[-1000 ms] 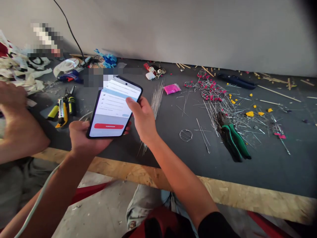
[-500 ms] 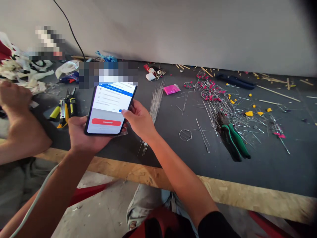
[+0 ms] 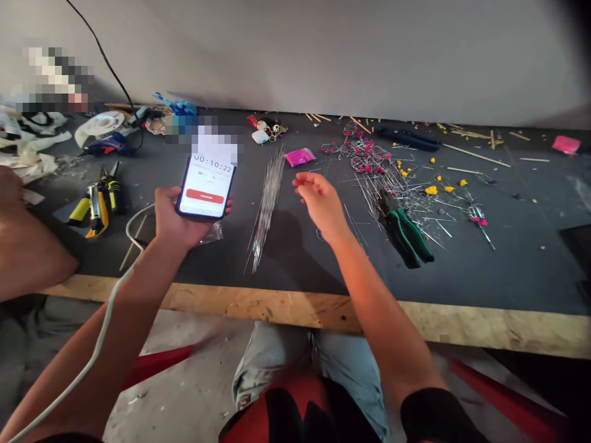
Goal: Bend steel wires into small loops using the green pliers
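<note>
My left hand [image 3: 178, 224] is closed around a smartphone [image 3: 203, 197], its lit screen facing me with a timer and a red button. The top of the phone is pixelated. A white cable runs along my left forearm. My right hand [image 3: 323, 203] hovers above the table, fingers loosely bent and slightly apart, holding nothing. Just left of it lies a bundle of thin metal wires [image 3: 268, 206], and a pink packet [image 3: 300, 157] is right behind its fingertips. Pliers with green-and-black handles [image 3: 406, 237] rest to its right, beside a pile of wire pieces with pink bits [image 3: 369, 160].
Yellow-handled cutting tools [image 3: 99, 206] lie at the left near another person's arm [image 3: 32, 234]. Keys with a white case [image 3: 265, 132] sit near the wall. Yellow lumps [image 3: 431, 190] and thin sticks are scattered at the right. The wooden table edge [image 3: 295, 304] runs along the front.
My right hand has left the phone screen and moved right, over the table. The screen now shows a timer instead of a pop-up. The view has shifted to the right.
</note>
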A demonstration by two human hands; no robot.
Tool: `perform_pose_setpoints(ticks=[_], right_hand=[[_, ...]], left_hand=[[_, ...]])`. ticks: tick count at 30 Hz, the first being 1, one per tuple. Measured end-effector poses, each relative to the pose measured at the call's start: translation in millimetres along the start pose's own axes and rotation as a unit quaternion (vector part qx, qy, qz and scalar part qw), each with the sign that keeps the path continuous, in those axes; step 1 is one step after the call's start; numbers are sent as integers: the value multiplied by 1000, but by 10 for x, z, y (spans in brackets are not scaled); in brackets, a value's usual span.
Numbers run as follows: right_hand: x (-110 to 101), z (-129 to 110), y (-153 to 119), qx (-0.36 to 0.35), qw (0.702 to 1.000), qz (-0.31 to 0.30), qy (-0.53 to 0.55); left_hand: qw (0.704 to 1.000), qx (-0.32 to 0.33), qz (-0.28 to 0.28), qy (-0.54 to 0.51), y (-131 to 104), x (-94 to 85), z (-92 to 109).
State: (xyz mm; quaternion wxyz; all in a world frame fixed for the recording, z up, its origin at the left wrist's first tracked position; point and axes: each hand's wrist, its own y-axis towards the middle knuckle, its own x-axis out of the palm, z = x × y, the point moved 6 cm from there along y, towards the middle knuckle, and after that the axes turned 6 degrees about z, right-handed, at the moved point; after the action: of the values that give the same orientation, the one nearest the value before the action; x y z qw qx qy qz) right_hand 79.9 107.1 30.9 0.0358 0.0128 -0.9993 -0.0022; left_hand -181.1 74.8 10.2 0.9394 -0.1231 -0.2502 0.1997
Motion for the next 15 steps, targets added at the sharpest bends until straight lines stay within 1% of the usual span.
perform_pose_setpoints(ticks=[2, 3, 4, 5, 7, 9, 10, 13, 15], right_hand=[[-305, 9, -62, -34, 993, 23, -107], [-426, 33, -110, -50, 982, 34, -176], [-522, 67, -168, -65, 965, 48, -250], [-592, 117, -231, -75, 944, 58, -317], [-652, 261, -351, -70, 905, 57, -415], [-656, 400, -441, -63, 885, 48, -458], [-652, 447, -470, -65, 881, 47, -466], [-664, 508, -501, -82, 882, 60, -460], [-686, 517, -497, -89, 888, 63, -446]], left_hand=[[1000, 8, 8, 5, 97, 23, -35], [1000, 11, 12, 12, 145, 38, -49], [1000, 1, 4, 23, 193, 69, -78], [999, 17, 11, 27, 244, 84, -73], [999, 10, -13, 44, 340, 157, -110], [997, 34, 23, 63, 430, 149, -105], [996, 36, 29, 74, 466, 152, -110], [994, 32, -13, 101, 531, 202, -125], [993, 30, -19, 112, 556, 197, -115]])
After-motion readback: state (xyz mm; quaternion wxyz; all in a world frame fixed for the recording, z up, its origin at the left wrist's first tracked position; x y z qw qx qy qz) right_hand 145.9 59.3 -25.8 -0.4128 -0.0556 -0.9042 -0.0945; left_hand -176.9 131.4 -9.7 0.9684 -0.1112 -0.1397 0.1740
